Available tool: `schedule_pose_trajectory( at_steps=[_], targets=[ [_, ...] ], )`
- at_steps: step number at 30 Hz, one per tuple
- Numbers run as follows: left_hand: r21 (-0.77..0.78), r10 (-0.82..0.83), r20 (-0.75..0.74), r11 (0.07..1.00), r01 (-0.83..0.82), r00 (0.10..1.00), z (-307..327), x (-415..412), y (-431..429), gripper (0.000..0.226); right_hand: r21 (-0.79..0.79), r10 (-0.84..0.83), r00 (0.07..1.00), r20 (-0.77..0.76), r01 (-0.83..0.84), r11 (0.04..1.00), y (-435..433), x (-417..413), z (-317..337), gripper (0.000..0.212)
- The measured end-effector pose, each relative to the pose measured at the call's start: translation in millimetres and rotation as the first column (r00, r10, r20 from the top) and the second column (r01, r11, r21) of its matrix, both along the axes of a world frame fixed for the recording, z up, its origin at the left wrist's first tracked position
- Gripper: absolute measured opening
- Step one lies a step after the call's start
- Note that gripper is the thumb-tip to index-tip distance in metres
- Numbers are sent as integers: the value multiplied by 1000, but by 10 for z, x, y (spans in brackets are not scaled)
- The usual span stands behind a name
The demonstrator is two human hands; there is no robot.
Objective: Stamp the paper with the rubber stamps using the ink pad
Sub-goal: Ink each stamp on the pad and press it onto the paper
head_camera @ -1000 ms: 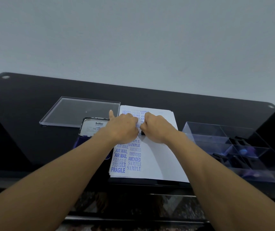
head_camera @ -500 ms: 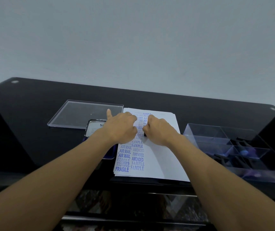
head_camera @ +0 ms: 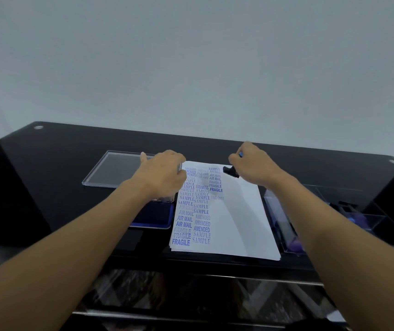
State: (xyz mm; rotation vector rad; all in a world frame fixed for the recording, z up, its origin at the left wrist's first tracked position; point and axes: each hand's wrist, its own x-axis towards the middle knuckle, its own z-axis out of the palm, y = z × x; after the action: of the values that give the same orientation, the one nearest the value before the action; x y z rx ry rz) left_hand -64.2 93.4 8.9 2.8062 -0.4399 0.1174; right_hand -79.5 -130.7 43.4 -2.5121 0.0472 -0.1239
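A stack of white paper (head_camera: 239, 218) lies in the middle of the black table, its left half filled with blue prints such as SAMPLE, AIR MAIL and FRAGILE. My right hand (head_camera: 254, 164) grips a black rubber stamp (head_camera: 230, 172) with a blue top, lifted above the paper's far right corner. My left hand (head_camera: 163, 174) hovers at the paper's left edge with loosely curled fingers, holding nothing that I can see. It covers the far part of the blue ink pad (head_camera: 155, 217), which lies open left of the paper.
A clear plastic lid (head_camera: 112, 169) lies flat at the back left. A clear compartment box (head_camera: 348, 218) with more stamps stands right of the paper. The table's front edge runs just below the paper.
Both hands were pressed together on the stamp over the upper middle of the paper. They have parted: the right lifted the stamp up and to the right, the left drew back left.
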Motion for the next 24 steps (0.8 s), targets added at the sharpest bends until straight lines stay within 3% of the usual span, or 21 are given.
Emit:
schedule_pose_trajectory(
  at_steps=[15, 19, 24],
  targets=[
    [-53, 17, 1, 998, -17, 1000, 68, -158, 65, 42, -53, 47, 998, 46, -45, 998, 0, -123, 32, 12],
    [-140, 60, -1, 988, -59, 998, 3, -176, 234, 44, -50, 95, 992, 84, -91, 995, 137, -164, -7, 16],
    [-240, 121, 10, 964, -115, 993, -271, -231, 664, 42, -44, 180, 984, 14, -180, 983, 477, -168, -190, 11]
  ],
)
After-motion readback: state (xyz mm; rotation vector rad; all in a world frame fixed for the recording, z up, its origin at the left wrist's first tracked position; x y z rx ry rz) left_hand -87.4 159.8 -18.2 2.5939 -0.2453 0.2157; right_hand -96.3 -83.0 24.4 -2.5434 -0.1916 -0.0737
